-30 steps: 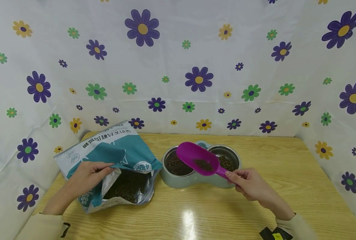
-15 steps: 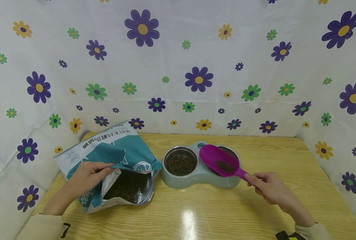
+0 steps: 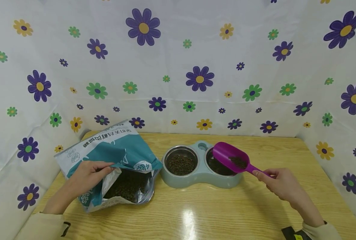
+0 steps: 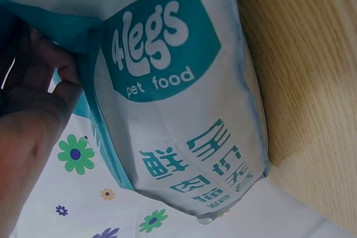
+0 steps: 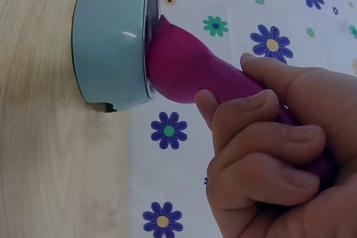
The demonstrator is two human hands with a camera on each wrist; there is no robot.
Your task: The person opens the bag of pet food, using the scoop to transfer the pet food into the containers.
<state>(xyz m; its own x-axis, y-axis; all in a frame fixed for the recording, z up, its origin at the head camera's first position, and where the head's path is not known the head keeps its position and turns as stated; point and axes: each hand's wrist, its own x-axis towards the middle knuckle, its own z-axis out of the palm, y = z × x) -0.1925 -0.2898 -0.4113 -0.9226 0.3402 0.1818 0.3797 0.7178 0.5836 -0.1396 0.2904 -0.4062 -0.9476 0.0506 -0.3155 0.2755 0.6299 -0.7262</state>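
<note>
My right hand (image 3: 281, 185) grips the handle of a purple scoop (image 3: 225, 151), its fingers curled round it in the right wrist view. Some brown kibble (image 3: 238, 162) lies in the scoop near the handle. The scoop is over the right bowl of a pale blue-green double pet bowl (image 3: 195, 180) and hides part of it. Kibble (image 3: 182, 165) covers the bottom of the left steel bowl. At the left, my left hand (image 3: 89, 176) pinches the opening edge of a teal and white pet food bag (image 3: 136, 148). Dark kibble shows inside the bag's mouth.
Everything stands on a wooden table (image 3: 225, 213). A white cloth (image 3: 178, 50) printed with flowers rises behind the table and along both sides. The bag lies close to the left side of the double bowl.
My right hand has carried the scoop rightward, from between the two bowls to over the right bowl. The left hand and the bag have stayed in place.
</note>
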